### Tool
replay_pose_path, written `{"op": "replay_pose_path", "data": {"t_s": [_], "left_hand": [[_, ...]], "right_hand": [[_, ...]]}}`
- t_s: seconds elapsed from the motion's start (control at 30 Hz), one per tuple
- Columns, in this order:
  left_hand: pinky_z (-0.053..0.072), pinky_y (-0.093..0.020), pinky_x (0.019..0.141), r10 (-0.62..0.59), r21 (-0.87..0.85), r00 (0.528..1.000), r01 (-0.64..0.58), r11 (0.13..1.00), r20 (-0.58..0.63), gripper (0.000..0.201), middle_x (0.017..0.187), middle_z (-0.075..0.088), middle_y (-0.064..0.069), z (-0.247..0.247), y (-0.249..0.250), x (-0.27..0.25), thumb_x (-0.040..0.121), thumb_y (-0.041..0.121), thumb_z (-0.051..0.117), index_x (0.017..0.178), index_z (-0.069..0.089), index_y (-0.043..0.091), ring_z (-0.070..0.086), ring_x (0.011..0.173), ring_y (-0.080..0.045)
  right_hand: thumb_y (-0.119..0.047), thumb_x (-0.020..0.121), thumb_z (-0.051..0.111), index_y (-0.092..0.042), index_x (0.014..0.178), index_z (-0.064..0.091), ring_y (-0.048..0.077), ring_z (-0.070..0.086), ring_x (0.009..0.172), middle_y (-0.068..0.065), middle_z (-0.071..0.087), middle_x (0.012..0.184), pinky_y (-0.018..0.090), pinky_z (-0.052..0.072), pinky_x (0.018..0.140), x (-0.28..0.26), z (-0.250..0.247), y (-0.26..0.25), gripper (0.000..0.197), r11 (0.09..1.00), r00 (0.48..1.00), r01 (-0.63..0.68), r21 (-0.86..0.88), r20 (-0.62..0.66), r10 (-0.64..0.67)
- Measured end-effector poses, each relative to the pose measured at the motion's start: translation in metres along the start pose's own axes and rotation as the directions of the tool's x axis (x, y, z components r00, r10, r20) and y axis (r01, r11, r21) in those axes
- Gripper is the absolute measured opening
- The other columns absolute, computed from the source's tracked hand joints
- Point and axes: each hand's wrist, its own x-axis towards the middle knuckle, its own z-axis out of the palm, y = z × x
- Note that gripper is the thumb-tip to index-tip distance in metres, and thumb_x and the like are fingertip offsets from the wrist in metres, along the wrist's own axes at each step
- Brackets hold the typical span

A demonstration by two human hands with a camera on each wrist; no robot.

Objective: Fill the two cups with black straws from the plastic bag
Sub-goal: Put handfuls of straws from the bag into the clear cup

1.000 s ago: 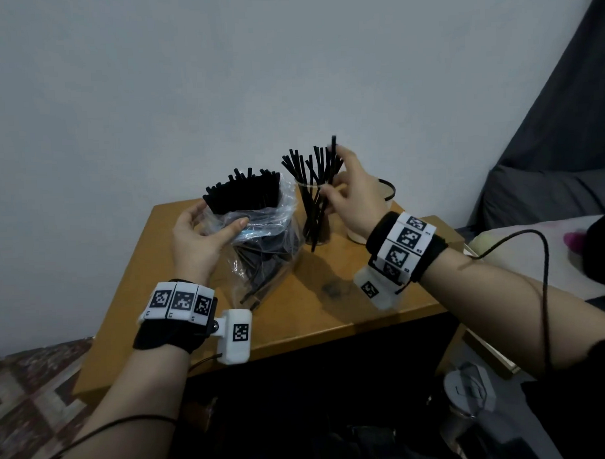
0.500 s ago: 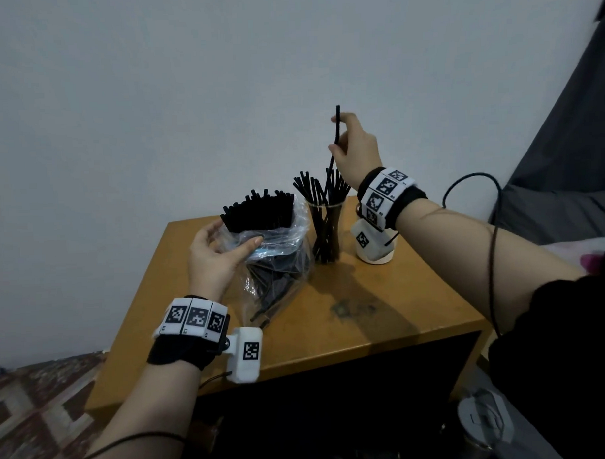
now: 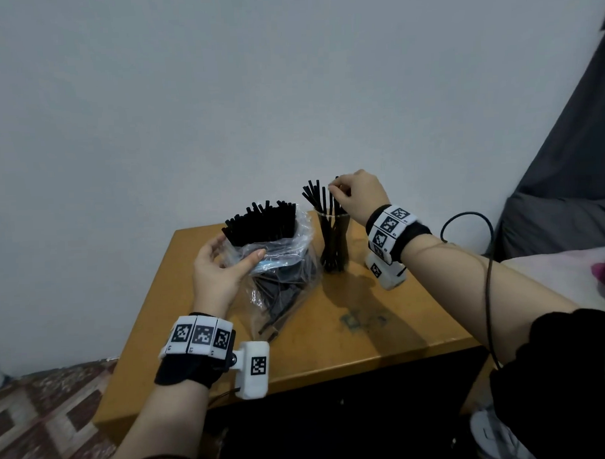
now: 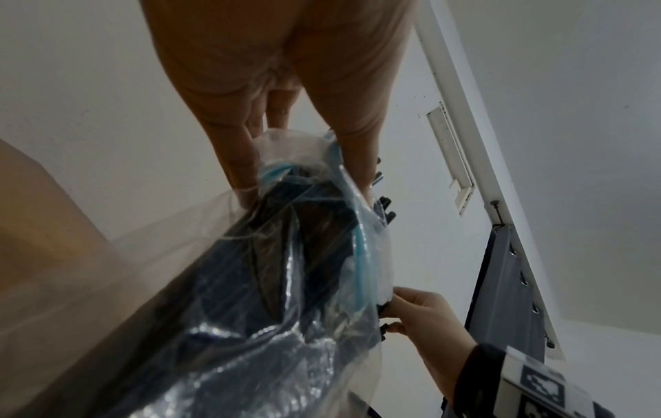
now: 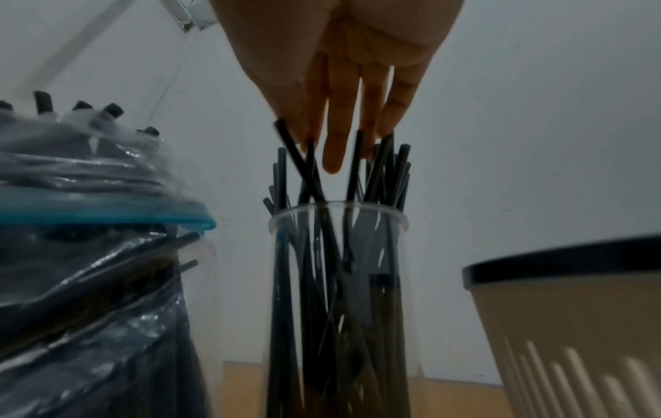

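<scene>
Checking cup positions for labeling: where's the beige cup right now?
Only the right wrist view shows it: the beige cup stands at lower right on the wooden table, right of the clear cup of black straws; the head view hides it.

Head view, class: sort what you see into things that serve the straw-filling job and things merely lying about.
For the job:
plastic bag of black straws, gripped by the left hand
clear cup, part-filled
right hand at its straw tops
beige cup

Lying about:
wooden table
patterned rug
grey curtain
</scene>
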Motion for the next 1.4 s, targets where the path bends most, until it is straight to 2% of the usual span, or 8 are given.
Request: {"op": "replay_pose_path", "data": {"t_s": [0.27,0.37,0.47,0.63,0.77,0.93,1.23,1.4], "left_hand": [[0.034,-0.021,0.095,-0.024,-0.055,1.000,0.025,0.998,0.017,0.080,0.140,0.048,-0.007,-0.004,-0.002,-0.008,0.068,0.017,0.084,0.137,0.045,0.008,0.042,0.116,-0.008],[0.035,-0.023,0.096,-0.020,-0.051,1.000,0.022,0.998,0.022,0.080,0.138,0.049,-0.006,-0.008,-0.001,-0.008,0.066,0.018,0.085,0.136,0.046,0.009,0.042,0.117,-0.009],[0.041,-0.030,0.100,-0.022,-0.062,0.999,0.024,0.998,0.034,0.085,0.136,0.049,-0.005,-0.013,0.001,-0.008,0.060,0.025,0.085,0.134,0.047,0.011,0.044,0.117,-0.011],[0.038,-0.019,0.093,0.003,-0.026,0.997,-0.001,1.000,0.077,0.078,0.138,0.049,-0.002,-0.013,0.004,-0.013,0.065,0.019,0.085,0.134,0.048,0.011,0.043,0.117,-0.007],[0.038,0.003,0.066,-0.006,-0.020,0.995,0.008,1.000,0.097,0.077,0.134,0.050,-0.002,-0.011,0.002,-0.018,0.067,0.015,0.085,0.134,0.048,0.010,0.044,0.112,-0.005],[0.039,-0.020,0.093,-0.023,-0.027,0.992,0.026,0.999,0.123,0.084,0.143,0.046,-0.005,-0.011,0.003,-0.025,0.063,0.018,0.086,0.137,0.045,0.012,0.042,0.117,-0.008],[0.043,-0.001,0.070,0.001,-0.063,0.979,0.012,0.998,0.202,0.082,0.123,0.046,0.009,-0.008,0.003,-0.033,0.065,0.007,0.085,0.137,0.044,0.012,0.045,0.115,-0.006],[0.047,-0.035,0.102,-0.004,-0.058,0.957,0.022,0.998,0.290,0.091,0.125,0.053,0.010,-0.007,0.006,-0.033,0.051,0.017,0.088,0.132,0.047,0.022,0.051,0.123,-0.013]], "right_hand": [[-0.021,0.093,0.050,-0.020,0.120,0.064,0.019,0.051,0.106,0.000,0.066,0.099,0.030,0.039,0.093,-0.018,-0.010,-0.016,0.030,0.986,0.988,0.059,0.154,-0.150,-0.036],[-0.014,0.090,0.053,-0.018,0.108,0.071,0.011,0.054,0.087,-0.016,0.058,0.082,0.030,0.046,0.087,-0.035,-0.017,-0.034,0.025,0.965,0.983,0.060,0.255,-0.185,-0.012],[-0.013,0.088,0.059,-0.023,0.100,0.073,0.002,0.058,0.076,-0.017,0.064,0.084,0.020,0.048,0.074,-0.057,-0.017,-0.046,0.020,0.907,0.998,-0.034,0.420,-0.034,0.053],[-0.013,0.081,0.072,-0.024,0.104,0.068,0.009,0.067,0.091,-0.004,0.071,0.093,0.027,0.054,0.086,-0.087,-0.005,-0.058,0.026,0.760,0.987,-0.107,0.641,0.163,0.002],[-0.021,0.078,0.076,-0.022,0.119,0.058,0.007,0.061,0.093,-0.005,0.066,0.103,0.029,0.053,0.088,-0.099,0.008,-0.056,0.045,0.776,0.960,-0.196,0.600,0.280,0.026],[-0.031,0.077,0.076,-0.019,0.126,0.051,0.009,0.058,0.085,-0.004,0.061,0.095,0.027,0.051,0.082,-0.102,0.013,-0.059,0.057,0.799,0.958,-0.231,0.556,0.273,0.087],[-0.036,0.068,0.082,-0.019,0.146,0.027,0.009,0.054,0.083,-0.003,0.055,0.094,0.020,0.044,0.074,-0.103,0.017,-0.055,0.096,0.822,0.952,-0.242,0.515,0.290,0.098],[-0.029,0.069,0.082,-0.021,0.131,0.049,0.005,0.046,0.083,-0.010,0.049,0.093,0.024,0.039,0.076,-0.105,0.007,-0.057,0.071,0.882,0.967,-0.143,0.450,0.253,0.028]]}}
